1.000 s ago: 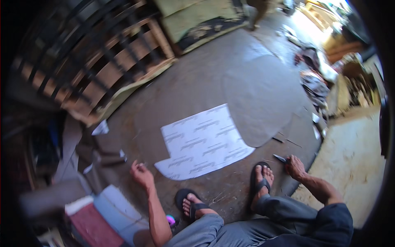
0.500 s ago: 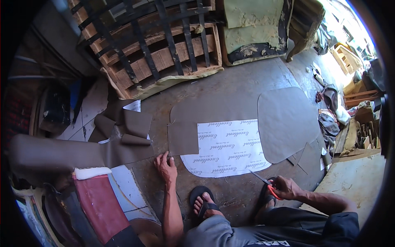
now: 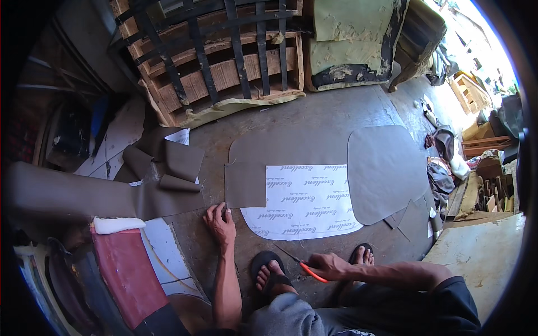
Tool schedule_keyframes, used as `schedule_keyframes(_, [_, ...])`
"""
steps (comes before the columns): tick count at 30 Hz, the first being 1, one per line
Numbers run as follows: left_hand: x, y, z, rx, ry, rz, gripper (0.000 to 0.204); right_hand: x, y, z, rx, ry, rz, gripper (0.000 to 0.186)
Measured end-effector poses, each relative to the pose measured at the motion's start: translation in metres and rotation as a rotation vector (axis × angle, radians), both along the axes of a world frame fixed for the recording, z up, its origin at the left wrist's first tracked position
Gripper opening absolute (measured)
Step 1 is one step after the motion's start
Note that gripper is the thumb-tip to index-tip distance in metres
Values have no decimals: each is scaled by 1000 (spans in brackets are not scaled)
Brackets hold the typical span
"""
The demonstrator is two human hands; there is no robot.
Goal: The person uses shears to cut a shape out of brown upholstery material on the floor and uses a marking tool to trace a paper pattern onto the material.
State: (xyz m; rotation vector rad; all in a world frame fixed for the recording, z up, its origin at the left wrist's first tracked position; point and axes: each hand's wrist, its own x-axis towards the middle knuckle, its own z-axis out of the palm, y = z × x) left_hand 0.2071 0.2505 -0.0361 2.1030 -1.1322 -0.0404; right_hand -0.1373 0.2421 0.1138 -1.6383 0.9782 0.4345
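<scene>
My right hand (image 3: 332,266) grips scissors (image 3: 312,273) with orange handles, their blades pointing left above the floor. My left hand (image 3: 220,225) rests with fingers stretched and slightly apart at the lower left corner of a small rectangular brown-grey upholstery piece (image 3: 245,187). Whether its fingertips pinch that corner is hard to see. Beneath this piece lies a larger rounded sheet, its printed white backing (image 3: 307,204) showing. Another rounded brown-grey piece (image 3: 382,173) overlaps the sheet on the right. More brown-grey material (image 3: 291,144) stretches along the far side.
A wooden seat frame with black straps (image 3: 224,73) stands at the back, beside a worn pale-green padded piece (image 3: 352,45). Folded brown-grey material (image 3: 73,193) lies at left, near a red padded piece (image 3: 124,274). Rags (image 3: 443,173) and a pale board (image 3: 476,252) are at right.
My right hand has carried the scissors left, away from the white backing's lower right edge. My left hand stays by the corner. The view has shifted slightly.
</scene>
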Motion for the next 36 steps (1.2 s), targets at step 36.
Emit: schedule_keyframes(36, [4, -4, 7, 48, 2, -114, 26, 178, 14, -83, 41, -133, -736, 69])
